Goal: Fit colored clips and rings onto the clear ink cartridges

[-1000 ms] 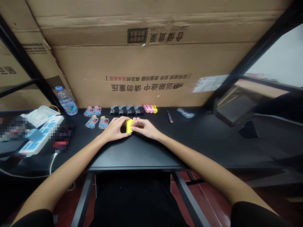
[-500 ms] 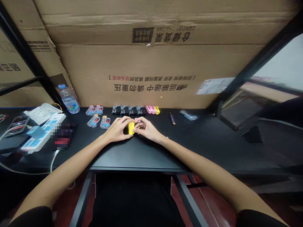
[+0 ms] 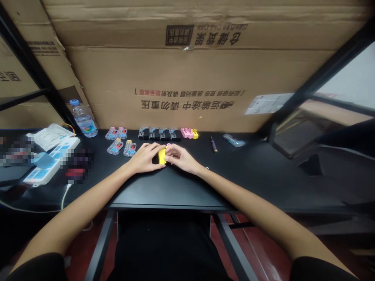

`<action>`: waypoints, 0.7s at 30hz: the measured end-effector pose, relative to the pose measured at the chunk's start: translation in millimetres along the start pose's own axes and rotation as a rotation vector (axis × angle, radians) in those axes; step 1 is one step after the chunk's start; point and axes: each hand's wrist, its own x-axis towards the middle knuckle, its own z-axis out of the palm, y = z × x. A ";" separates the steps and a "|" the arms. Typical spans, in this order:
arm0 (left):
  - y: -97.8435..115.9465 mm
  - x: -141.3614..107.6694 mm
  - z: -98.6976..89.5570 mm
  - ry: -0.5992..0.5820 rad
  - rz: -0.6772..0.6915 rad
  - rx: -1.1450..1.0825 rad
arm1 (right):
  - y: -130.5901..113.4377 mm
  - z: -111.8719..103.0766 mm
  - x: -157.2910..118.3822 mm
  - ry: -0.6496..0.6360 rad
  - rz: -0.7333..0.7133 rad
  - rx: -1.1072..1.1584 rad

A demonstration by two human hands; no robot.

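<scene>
Both my hands meet at the middle of the black desk [image 3: 164, 191]. My left hand [image 3: 144, 158] and my right hand [image 3: 181, 159] pinch a small yellow plastic piece [image 3: 162, 156] between their fingers. A small pink piece [image 3: 168, 144] shows just behind my right fingers, and its lower part is hidden. Closest to my left hand stand two clear cartridges with blue and red parts [image 3: 120, 148]. Behind my hands runs a row of black cartridges [image 3: 159, 134].
Pink and yellow clips [image 3: 189, 133], a small screwdriver [image 3: 214, 144] and a clear packet [image 3: 233, 140] lie at the back. A water bottle [image 3: 84, 121], white power strip [image 3: 51, 160] and white packet [image 3: 49, 137] are at left. Cardboard [image 3: 187, 70] stands behind.
The view has tilted slightly and the desk sits a little higher in the frame. My fingers stay on the yellow piece, which now stands more upright.
</scene>
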 end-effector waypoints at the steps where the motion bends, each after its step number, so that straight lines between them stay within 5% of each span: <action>1: -0.2 -0.1 0.2 -0.005 0.002 0.004 | -0.1 -0.1 0.2 -0.003 -0.003 0.001; 10: 2.2 -0.4 -1.0 -0.034 -0.010 0.004 | -5.7 -1.8 0.3 -0.029 0.011 -0.042; 21: 2.1 -0.6 -5.0 0.078 0.033 -0.080 | -10.7 2.1 -1.1 0.039 -0.011 0.003</action>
